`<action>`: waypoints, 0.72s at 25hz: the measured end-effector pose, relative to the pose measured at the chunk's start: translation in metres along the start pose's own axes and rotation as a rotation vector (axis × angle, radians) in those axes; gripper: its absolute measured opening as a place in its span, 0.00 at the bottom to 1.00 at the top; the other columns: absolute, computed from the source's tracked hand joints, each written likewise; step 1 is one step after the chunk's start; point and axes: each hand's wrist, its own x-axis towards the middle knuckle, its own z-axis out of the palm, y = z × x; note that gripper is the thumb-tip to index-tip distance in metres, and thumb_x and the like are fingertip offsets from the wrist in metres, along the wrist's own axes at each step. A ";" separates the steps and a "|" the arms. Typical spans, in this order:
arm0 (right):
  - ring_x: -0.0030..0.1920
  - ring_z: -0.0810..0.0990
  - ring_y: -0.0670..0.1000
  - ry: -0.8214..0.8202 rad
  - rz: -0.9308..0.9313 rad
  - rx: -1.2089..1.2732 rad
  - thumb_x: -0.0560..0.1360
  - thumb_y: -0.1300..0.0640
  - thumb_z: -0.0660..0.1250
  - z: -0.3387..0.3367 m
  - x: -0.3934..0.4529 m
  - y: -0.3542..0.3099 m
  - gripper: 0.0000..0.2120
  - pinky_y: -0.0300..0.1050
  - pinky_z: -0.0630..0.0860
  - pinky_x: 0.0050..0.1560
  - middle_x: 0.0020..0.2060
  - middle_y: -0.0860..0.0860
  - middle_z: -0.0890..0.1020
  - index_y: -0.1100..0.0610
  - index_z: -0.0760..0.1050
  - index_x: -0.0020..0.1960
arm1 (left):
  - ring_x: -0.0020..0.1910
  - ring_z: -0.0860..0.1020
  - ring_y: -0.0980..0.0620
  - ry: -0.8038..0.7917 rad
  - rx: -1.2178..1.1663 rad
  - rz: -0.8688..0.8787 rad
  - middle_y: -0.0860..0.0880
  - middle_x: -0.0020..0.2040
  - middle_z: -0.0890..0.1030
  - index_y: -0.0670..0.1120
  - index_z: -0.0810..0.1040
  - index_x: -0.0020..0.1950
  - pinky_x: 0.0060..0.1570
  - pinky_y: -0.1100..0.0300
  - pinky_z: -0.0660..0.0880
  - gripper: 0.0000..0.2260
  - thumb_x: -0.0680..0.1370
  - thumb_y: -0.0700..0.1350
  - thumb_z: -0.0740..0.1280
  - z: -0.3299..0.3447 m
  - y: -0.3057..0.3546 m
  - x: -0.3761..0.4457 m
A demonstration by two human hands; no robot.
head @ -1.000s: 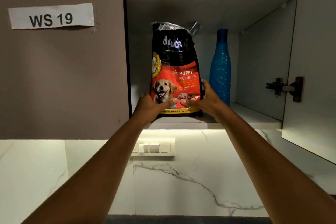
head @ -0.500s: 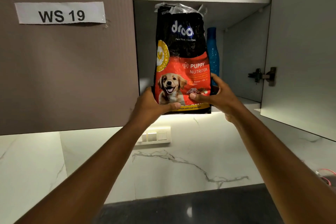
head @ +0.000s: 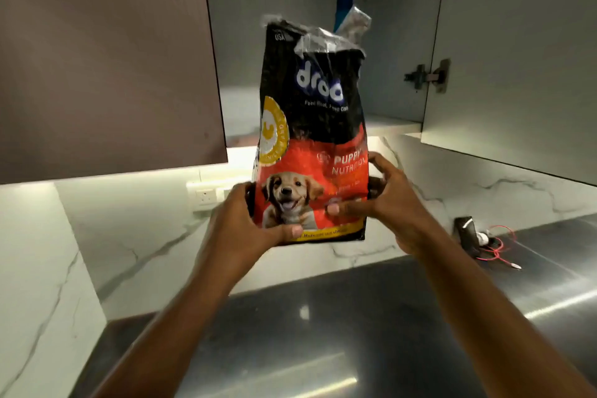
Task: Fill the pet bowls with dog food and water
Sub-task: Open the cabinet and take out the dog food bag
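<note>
Left hand [head: 240, 220]: lower centre-left of frame — fingers wrapped round the bag's bottom left corner, thumb pressed across the front just under the puppy picture.

Dog food bag [head: 313, 139]: centre of frame, held upright in the air between both hands, in front of the open cabinet and above the counter [head: 323, 349]. Top is torn open, with crumpled foil sticking up.

Feel (judged): soft-sided plastic pouch, glossy, likely a bit slick. The lower half looks filled out while the upper half is creased and slack, so the weight probably sits low. Kibble will shift when it tilts — and the top is open, so keep it upright.

Where to hold (judged): low on both sides, as now. For pouring, one hand under the base and the other near the slack neck to steer the opening.

Right hand [head: 384, 200]: just right of centre — fingers curled round the bag's lower right edge, thumb on the front.

Blue bottle [head: 343, 0]: upper centre, mostly hidden behind the bag's top.

Bowls: none in view.
</note>
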 end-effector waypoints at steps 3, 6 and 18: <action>0.52 0.87 0.52 -0.087 0.124 -0.012 0.58 0.64 0.84 0.007 -0.036 0.049 0.43 0.50 0.85 0.48 0.54 0.53 0.86 0.47 0.71 0.67 | 0.44 0.77 0.64 -0.045 0.011 -0.074 0.63 0.48 0.76 0.51 0.71 0.63 0.39 0.71 0.71 0.39 0.57 0.53 0.85 0.026 -0.044 -0.044; 0.52 0.87 0.51 -0.121 0.226 -0.020 0.58 0.68 0.84 0.017 -0.061 0.101 0.43 0.48 0.85 0.47 0.53 0.53 0.87 0.48 0.71 0.67 | 0.44 0.77 0.66 -0.110 -0.003 -0.164 0.60 0.49 0.77 0.48 0.70 0.66 0.37 0.77 0.71 0.40 0.58 0.48 0.85 0.053 -0.084 -0.083; 0.56 0.86 0.54 -0.289 0.556 -0.143 0.57 0.78 0.74 0.033 -0.114 0.316 0.42 0.58 0.84 0.55 0.52 0.52 0.88 0.47 0.75 0.64 | 0.53 0.82 0.55 -0.235 -0.075 -0.542 0.53 0.55 0.82 0.47 0.71 0.65 0.49 0.59 0.78 0.40 0.58 0.59 0.78 0.172 -0.216 -0.187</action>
